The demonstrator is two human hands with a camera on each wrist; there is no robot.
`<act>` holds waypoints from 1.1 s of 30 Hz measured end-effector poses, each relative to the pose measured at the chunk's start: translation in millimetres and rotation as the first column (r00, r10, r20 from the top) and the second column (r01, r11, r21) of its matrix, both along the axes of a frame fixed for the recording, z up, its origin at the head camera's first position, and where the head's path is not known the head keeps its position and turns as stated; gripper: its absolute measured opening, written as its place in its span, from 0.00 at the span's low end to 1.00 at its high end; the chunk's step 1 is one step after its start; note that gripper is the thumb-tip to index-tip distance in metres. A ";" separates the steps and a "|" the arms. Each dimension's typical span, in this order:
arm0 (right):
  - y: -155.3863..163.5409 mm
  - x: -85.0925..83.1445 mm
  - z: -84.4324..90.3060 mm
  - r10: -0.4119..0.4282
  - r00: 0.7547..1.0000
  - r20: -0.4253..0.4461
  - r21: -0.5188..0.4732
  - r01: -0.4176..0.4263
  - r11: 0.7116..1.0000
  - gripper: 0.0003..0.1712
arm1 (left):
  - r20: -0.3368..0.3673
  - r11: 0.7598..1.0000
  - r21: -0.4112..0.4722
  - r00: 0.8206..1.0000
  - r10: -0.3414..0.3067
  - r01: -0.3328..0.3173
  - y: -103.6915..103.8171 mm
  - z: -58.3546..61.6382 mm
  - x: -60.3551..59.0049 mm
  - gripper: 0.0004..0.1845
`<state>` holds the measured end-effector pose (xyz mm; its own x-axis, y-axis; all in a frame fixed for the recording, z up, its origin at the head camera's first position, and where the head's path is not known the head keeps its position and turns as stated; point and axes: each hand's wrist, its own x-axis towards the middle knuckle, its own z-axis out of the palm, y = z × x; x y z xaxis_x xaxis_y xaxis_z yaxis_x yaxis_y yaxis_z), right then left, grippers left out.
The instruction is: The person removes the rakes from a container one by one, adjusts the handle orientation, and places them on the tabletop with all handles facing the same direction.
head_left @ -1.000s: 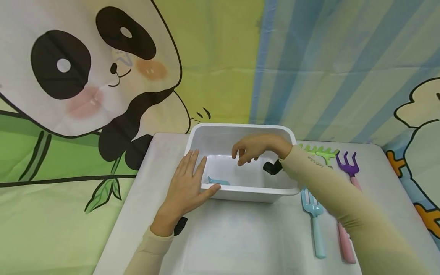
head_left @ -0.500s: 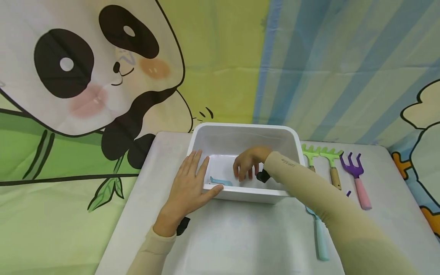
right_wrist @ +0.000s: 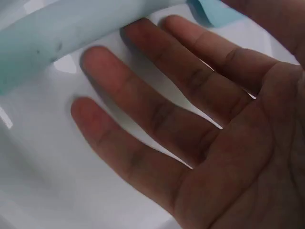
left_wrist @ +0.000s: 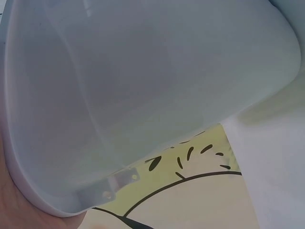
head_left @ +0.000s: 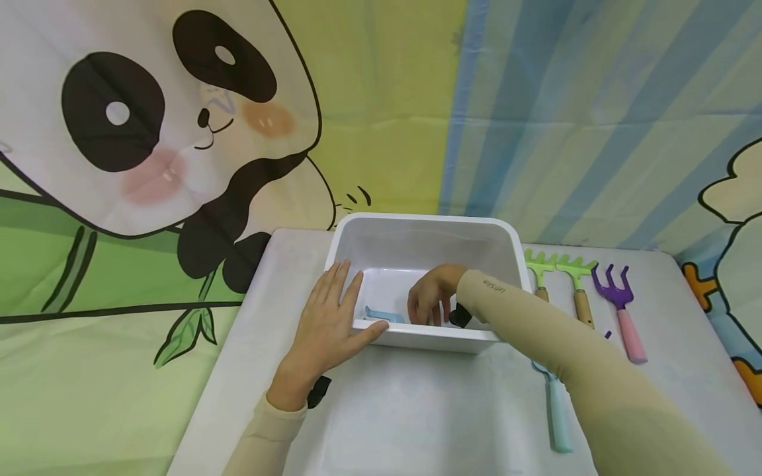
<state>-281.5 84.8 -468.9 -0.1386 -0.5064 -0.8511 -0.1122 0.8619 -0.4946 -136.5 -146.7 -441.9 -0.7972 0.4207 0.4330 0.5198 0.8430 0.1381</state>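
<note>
A white plastic tub [head_left: 417,340] stands at the back of a white table [head_left: 417,416]. My left hand [head_left: 327,317] lies flat against its front left corner, fingers straight and thumb along the front rim. The left wrist view is filled by the tub's outer wall [left_wrist: 143,95]. My right hand [head_left: 431,301] reaches down inside the tub, its fingertips near the bottom. A light blue tool [head_left: 381,313] lies on the tub floor just left of it. In the right wrist view my right hand [right_wrist: 157,109] is spread with straight fingers, the fingertips [right_wrist: 138,33] at the light blue tool [right_wrist: 71,33].
Right of the tub lie two green rakes [head_left: 538,268] [head_left: 574,274] with wooden handles, a purple fork with a pink handle [head_left: 619,297], and a light blue fork [head_left: 556,410] partly under my right sleeve. A panda backdrop hangs behind the table.
My right hand has dropped from above the tub's rim down to its floor, close to the light blue tool. My left hand has stayed on the tub's corner.
</note>
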 end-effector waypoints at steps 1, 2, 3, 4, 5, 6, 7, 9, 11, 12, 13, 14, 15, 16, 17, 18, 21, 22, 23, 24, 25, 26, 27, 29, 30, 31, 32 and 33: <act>-0.2 0.8 -0.7 0.009 1.000 0.023 -0.002 -0.009 1.000 0.11 | 0.000 1.000 0.002 1.000 0.001 -0.001 0.1 0.0 0.1 0.55; -0.6 1.7 -1.2 0.016 0.999 0.039 -0.005 -0.016 1.000 0.11 | -0.001 1.000 0.005 1.000 0.001 -0.001 0.3 0.2 0.2 0.55; -0.9 2.4 -1.7 0.022 0.998 0.052 -0.006 -0.022 1.000 0.10 | -0.002 1.000 0.006 1.000 0.002 -0.002 0.4 0.3 0.3 0.55; -1.1 3.2 -2.3 0.026 0.998 0.060 -0.007 -0.025 1.000 0.10 | -0.004 1.000 0.006 1.000 0.001 -0.001 0.6 0.5 0.4 0.55; -1.5 3.7 -2.8 0.033 0.997 0.065 -0.009 -0.033 0.999 0.10 | -0.007 1.000 0.006 1.000 -0.001 0.001 0.8 0.5 0.4 0.55; -1.7 4.1 -3.4 0.039 0.997 0.067 -0.008 -0.038 0.999 0.10 | -0.009 1.000 0.005 1.000 -0.001 0.001 0.9 0.5 0.3 0.55; -2.0 4.3 -3.8 0.043 0.997 0.067 -0.005 -0.043 0.999 0.09 | -0.009 1.000 0.006 1.000 -0.001 0.001 1.1 0.6 0.2 0.55; -2.6 4.4 -4.9 0.050 0.996 0.071 -0.001 -0.050 0.999 0.10 | -0.005 1.000 0.004 1.000 0.000 0.000 1.1 0.2 -0.2 0.55; -3.3 4.3 -6.1 0.058 0.995 0.077 0.000 -0.058 0.998 0.10 | -0.006 1.000 0.003 1.000 0.002 -0.002 1.1 -0.2 -0.4 0.55; -3.6 4.2 -6.8 0.060 0.995 0.078 0.001 -0.061 0.998 0.10 | -0.006 1.000 0.004 1.000 0.002 -0.002 1.2 -0.2 -0.4 0.55; -4.1 4.3 -7.2 0.062 0.995 0.082 0.001 -0.062 0.998 0.10 | -0.008 1.000 0.006 1.000 0.001 -0.001 1.2 0.0 -0.3 0.55; -4.5 4.5 -7.8 0.061 0.995 0.084 0.002 -0.061 0.998 0.10 | -0.011 1.000 0.008 1.000 -0.001 0.001 1.2 0.2 -0.3 0.55; -5.0 4.7 -8.0 0.060 0.995 0.084 0.004 -0.061 0.998 0.10 | -0.015 1.000 0.009 1.000 -0.003 0.003 1.3 0.5 -0.1 0.55; -5.3 5.0 -8.3 0.059 0.995 0.083 0.007 -0.060 0.998 0.10 | -0.018 1.000 0.012 1.000 -0.004 0.004 1.4 0.8 0.2 0.55; -5.8 5.3 -8.4 0.057 0.995 0.082 0.009 -0.057 0.998 0.11 | -0.020 1.000 0.014 1.000 -0.004 0.005 1.3 1.2 0.5 0.54; -6.2 5.6 -8.3 0.052 0.995 0.081 0.011 -0.053 0.999 0.11 | -0.023 1.000 0.014 1.000 -0.005 0.006 1.2 1.4 0.8 0.54; -6.9 6.3 -7.5 0.035 0.996 0.087 0.013 -0.037 0.999 0.13 | -0.024 1.000 0.013 1.000 -0.005 0.005 0.9 1.5 1.5 0.54; -6.8 6.4 -7.0 0.030 0.995 0.091 0.012 -0.031 0.999 0.13 | -0.022 1.000 0.012 1.000 -0.004 0.005 0.9 1.6 1.7 0.54; -6.7 6.4 -6.3 0.025 0.995 0.095 0.014 -0.027 1.000 0.13 | -0.022 1.000 0.011 1.000 -0.004 0.004 0.9 1.6 1.9 0.54; -6.4 6.2 -5.4 0.024 0.995 0.098 0.015 -0.026 1.000 0.14 | -0.021 1.000 0.012 1.000 -0.004 0.005 0.9 1.6 2.0 0.54; -6.0 5.8 -4.5 0.026 0.995 0.095 0.018 -0.028 0.999 0.14 | -0.019 1.000 0.013 1.000 -0.005 0.005 0.9 1.5 1.9 0.54; -5.5 5.2 -3.3 0.028 0.995 0.092 0.021 -0.030 0.999 0.14 | -0.019 1.000 0.015 1.000 -0.006 0.006 0.9 1.5 1.9 0.54; -4.9 4.5 -1.9 0.028 0.995 0.091 0.023 -0.030 0.999 0.14 | -0.017 1.000 0.016 1.000 -0.005 0.006 1.0 1.6 1.8 0.55; -3.7 2.7 0.9 0.029 0.996 0.085 0.028 -0.031 0.999 0.15 | -0.017 1.000 0.015 1.000 -0.004 0.004 1.2 1.7 1.7 0.55; -3.0 1.7 2.4 0.029 0.996 0.080 0.028 -0.031 0.999 0.15 | -0.017 1.000 0.014 1.000 -0.004 0.004 1.2 1.7 1.6 0.55; -2.5 0.7 3.6 0.025 0.997 0.075 0.026 -0.027 0.999 0.15 | -0.017 1.000 0.012 1.000 -0.004 0.004 1.1 1.7 1.4 0.55; -2.0 -0.3 4.7 0.019 0.997 0.073 0.026 -0.021 0.999 0.15 | -0.015 1.000 0.010 1.000 -0.004 0.004 1.2 1.8 1.5 0.55; -1.5 -1.4 5.7 0.014 0.997 0.071 0.025 -0.016 1.000 0.15 | -0.013 1.000 0.006 1.000 -0.004 0.004 1.3 2.1 1.5 0.55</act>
<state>-282.9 83.2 -463.2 -0.0696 -0.4862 -0.8711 -0.0906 0.8727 -0.4798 -135.0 -145.4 -439.7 -0.7900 0.4210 0.4456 0.5248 0.8401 0.1367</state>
